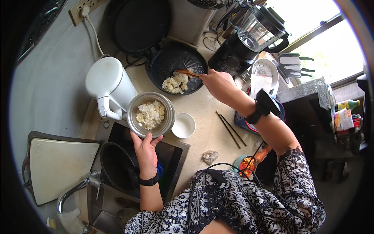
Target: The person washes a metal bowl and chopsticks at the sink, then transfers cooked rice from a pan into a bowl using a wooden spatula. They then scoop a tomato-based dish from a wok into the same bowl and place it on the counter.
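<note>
My left hand [148,149] grips the near rim of a metal bowl [170,112], tilted towards me beside the pan. Inside it lies a clump of pale cooked rice [151,114]. With my right hand [216,83] I hold a wooden spatula [187,72] by its handle. Its blade rests among lumps of yellowish rice [176,82] in the lower plate of an open electric griddle [157,63]. The griddle's round black lid [141,25] stands raised behind. A white bowl [183,125] with a white inside sits just right of the metal bowl.
A white electric kettle [106,79] stands left of the griddle, a glass-jug blender [260,30] at the back right. Dark chopsticks [230,130] lie on the counter near a knotted plastic bag [210,157]. The sink [109,199], holding a black pan [117,166], has a chrome faucet [73,187].
</note>
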Demonstrator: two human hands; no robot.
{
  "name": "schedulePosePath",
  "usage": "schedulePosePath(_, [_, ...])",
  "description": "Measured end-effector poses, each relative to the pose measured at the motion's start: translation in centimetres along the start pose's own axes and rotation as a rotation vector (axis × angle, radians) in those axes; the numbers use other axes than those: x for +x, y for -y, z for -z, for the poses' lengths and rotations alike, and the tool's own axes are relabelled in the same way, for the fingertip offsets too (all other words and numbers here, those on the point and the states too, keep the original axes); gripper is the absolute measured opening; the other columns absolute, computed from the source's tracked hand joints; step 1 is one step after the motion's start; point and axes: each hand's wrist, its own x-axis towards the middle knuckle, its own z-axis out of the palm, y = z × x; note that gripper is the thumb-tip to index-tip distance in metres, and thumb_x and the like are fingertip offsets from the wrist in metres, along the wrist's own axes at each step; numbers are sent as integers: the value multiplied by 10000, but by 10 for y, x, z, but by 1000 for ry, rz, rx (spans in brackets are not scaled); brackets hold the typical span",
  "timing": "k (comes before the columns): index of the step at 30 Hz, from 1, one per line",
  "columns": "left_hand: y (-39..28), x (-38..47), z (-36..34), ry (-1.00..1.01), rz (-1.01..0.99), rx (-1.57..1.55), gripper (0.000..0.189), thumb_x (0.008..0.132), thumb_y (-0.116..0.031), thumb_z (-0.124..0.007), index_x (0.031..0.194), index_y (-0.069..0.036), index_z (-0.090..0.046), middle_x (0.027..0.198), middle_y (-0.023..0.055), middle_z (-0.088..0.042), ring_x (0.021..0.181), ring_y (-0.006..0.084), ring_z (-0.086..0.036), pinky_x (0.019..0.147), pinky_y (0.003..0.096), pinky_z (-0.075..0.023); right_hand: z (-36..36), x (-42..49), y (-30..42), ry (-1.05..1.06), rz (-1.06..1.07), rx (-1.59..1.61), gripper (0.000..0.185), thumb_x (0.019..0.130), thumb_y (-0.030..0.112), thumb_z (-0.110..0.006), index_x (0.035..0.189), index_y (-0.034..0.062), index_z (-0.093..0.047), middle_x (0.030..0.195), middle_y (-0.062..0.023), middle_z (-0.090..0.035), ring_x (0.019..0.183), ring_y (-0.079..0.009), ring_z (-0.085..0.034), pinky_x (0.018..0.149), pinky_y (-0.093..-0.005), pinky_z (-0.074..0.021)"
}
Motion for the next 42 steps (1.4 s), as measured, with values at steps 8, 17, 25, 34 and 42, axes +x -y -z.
schedulePosePath(8, [0, 6, 0, 30, -25, 2, 630, 942, 34, -425, 1502, -135, -190, 1398, 132, -406, 1091, 222, -583, 800, 347, -591, -3, 14, -94, -93, -212, 295, 233, 853, 159, -562, 1005, 83, -721, 805, -171, -680, 707, -339, -662, 651, -390, -537])
schedulePosePath(17, [3, 7, 3, -23, -5, 31, 639, 941, 34, -424, 1507, -142, -187, 1389, 137, -427, 1087, 227, -591, 808, 354, -591, -40, -5, -150, 219, -264, 746, 270, 927, 156, -548, 1109, 15, -688, 634, -51, -621, 551, -119, -573, 502, -282, -448])
schedulePosePath(25, [3, 11, -3, -5, -20, 11, 640, 941, 33, -426, 1507, -142, -186, 1386, 138, -431, 1092, 231, -589, 807, 350, -590, -59, -9, -129, 393, -328, 942, 286, 973, 180, -516, 1184, 61, -669, 658, -8, -596, 507, -81, -503, 447, -244, -399])
schedulePosePath(34, [6, 12, -6, -45, -66, 12, 640, 934, 53, -427, 1501, -144, -204, 1398, 138, -421, 1104, 236, -585, 813, 358, -593, -104, -16, -103, 430, -319, 1111, 291, 993, 206, -495, 1197, 74, -656, 650, 13, -566, 502, -68, -483, 445, -227, -406])
schedulePosePath(42, [9, 15, -5, -68, -82, 7, 648, 939, 51, -434, 1506, -156, -196, 1430, 130, -387, 1126, 247, -575, 817, 359, -594, -120, -24, -65, 390, -386, 1218, 282, 1011, 254, -491, 1154, 77, -658, 638, 15, -541, 497, -79, -464, 443, -242, -389])
